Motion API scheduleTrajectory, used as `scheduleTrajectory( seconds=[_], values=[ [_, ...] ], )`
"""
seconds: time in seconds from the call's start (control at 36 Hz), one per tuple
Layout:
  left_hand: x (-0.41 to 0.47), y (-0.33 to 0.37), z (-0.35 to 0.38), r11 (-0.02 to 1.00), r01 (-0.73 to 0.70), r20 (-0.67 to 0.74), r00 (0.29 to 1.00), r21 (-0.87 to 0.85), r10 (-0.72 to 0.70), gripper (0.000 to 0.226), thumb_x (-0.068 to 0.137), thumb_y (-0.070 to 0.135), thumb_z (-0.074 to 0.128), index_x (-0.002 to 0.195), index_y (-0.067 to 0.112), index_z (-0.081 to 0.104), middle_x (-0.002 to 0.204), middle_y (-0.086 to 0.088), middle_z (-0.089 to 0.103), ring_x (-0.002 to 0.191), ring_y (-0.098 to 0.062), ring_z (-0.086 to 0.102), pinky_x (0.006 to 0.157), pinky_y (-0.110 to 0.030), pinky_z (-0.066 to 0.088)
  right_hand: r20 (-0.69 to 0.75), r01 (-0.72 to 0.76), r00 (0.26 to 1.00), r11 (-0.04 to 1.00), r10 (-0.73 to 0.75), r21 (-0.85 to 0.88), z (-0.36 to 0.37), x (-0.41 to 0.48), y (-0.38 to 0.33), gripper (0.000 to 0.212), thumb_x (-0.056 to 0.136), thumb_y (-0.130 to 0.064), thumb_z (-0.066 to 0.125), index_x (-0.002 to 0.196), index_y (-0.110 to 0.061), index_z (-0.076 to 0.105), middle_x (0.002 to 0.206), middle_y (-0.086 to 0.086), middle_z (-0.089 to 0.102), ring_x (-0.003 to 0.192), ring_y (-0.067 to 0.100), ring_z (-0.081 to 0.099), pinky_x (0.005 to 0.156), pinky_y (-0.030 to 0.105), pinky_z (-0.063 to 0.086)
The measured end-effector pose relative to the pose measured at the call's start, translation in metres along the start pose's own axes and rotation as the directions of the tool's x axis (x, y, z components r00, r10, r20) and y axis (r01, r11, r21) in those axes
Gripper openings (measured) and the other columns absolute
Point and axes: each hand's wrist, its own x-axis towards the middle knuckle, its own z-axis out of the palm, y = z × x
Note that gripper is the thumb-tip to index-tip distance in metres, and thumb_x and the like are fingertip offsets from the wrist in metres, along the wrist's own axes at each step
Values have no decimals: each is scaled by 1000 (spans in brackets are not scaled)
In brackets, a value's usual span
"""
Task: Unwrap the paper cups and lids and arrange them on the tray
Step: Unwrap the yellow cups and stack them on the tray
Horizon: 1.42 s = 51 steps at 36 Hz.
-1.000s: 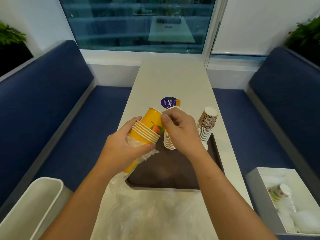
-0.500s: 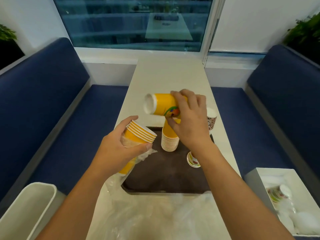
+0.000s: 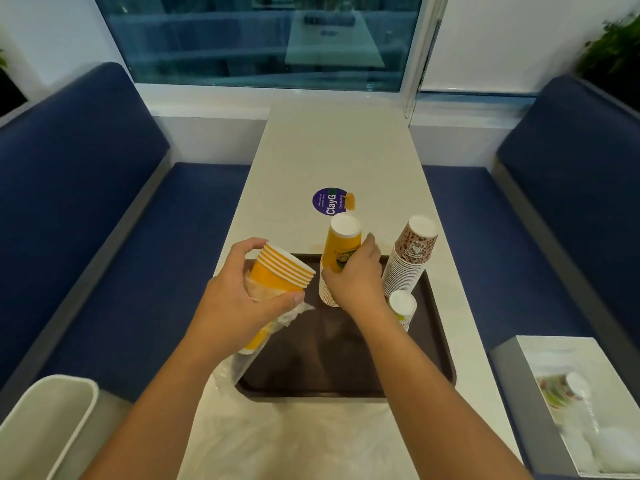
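Note:
My left hand (image 3: 239,299) grips a sleeve of nested yellow cups (image 3: 280,271), tilted with rims to the right and half out of its clear plastic wrap (image 3: 294,313), above the left edge of the dark brown tray (image 3: 332,362). My right hand (image 3: 353,275) holds an upside-down yellow cup (image 3: 341,244) on top of the upside-down stack of yellow cups (image 3: 327,292) at the back of the tray. A tall brown patterned cup stack (image 3: 408,258) stands at the tray's back right. In front of it is a short upside-down cup stack (image 3: 401,306).
Loose clear plastic wrap (image 3: 277,438) lies on the white table in front of the tray. A white bin (image 3: 45,417) stands at the lower left. At the lower right, a grey box (image 3: 571,403) holds wrapped cups and lids. A purple sticker (image 3: 329,200) is behind the tray.
My right hand pulled one yellow cup off the sleeve in my left hand, turned it upside down and lowered it onto the yellow stack on the tray. My left hand stayed near the tray's left edge.

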Motion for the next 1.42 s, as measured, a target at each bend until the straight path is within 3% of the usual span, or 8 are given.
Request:
scheduleTrajectory(
  seconds=[0.11,0.28,0.67,0.83,0.97,1.08,1.28,1.42],
  values=[
    [0,-1,1,1000,-6,-3,1000,-13,6,85,72,54,86,139,53,34,131,18,51,110,-10,58,77,-19,49,-259,293,920,955,-294,-44,-14,-36,-24,81,98,-34,66,161,-15,19,167,7,16,154,25,18,119,33,25],
    [-4,3,0,999,-28,25,999,-29,29,89,67,62,81,143,55,33,129,16,54,105,-14,63,78,-17,51,92,620,760,759,-644,198,-30,-70,-38,39,109,-42,37,126,-18,63,125,-5,61,117,6,52,100,23,45],
    [-17,8,-5,994,-93,69,994,49,90,86,67,66,79,140,54,36,121,34,49,105,-4,60,77,-13,45,-63,600,797,776,-601,196,-48,-67,-47,23,111,-26,39,90,-32,48,86,-16,49,82,-1,52,69,14,40],
    [-20,9,-11,994,-107,69,992,35,104,80,73,58,83,140,52,39,120,33,52,107,-6,62,76,-12,49,136,715,692,699,-709,8,-79,-54,-49,55,104,-6,47,152,-30,39,151,-8,31,122,3,43,94,13,45],
    [-20,16,-12,993,-118,73,991,20,116,80,67,62,77,136,54,37,118,36,50,106,-5,61,77,-11,48,428,835,548,435,-719,-338,-79,-54,-54,87,92,-11,75,156,-41,25,165,-13,2,146,27,28,108,38,45],
    [-20,16,-12,993,-115,72,991,-2,115,78,70,61,79,136,55,38,118,34,51,107,-6,62,75,-11,49,242,798,538,394,-808,-456,-79,-44,-54,83,81,-13,86,150,-30,43,163,4,23,137,35,36,101,50,51],
    [-13,13,-16,997,-75,14,997,-34,76,85,66,62,79,140,54,38,122,29,51,109,-8,60,78,-16,49,-406,556,698,804,-590,-210,-60,-17,-38,80,76,-41,89,142,-26,48,141,-2,52,123,23,41,97,38,44],
    [-9,11,-12,998,-59,17,998,-27,59,84,69,58,81,141,54,38,127,24,52,111,-9,59,86,-24,53,-365,290,898,954,-245,72,-31,-4,-25,79,73,-48,88,137,-22,50,127,0,64,118,25,56,93,40,52]
  ],
)
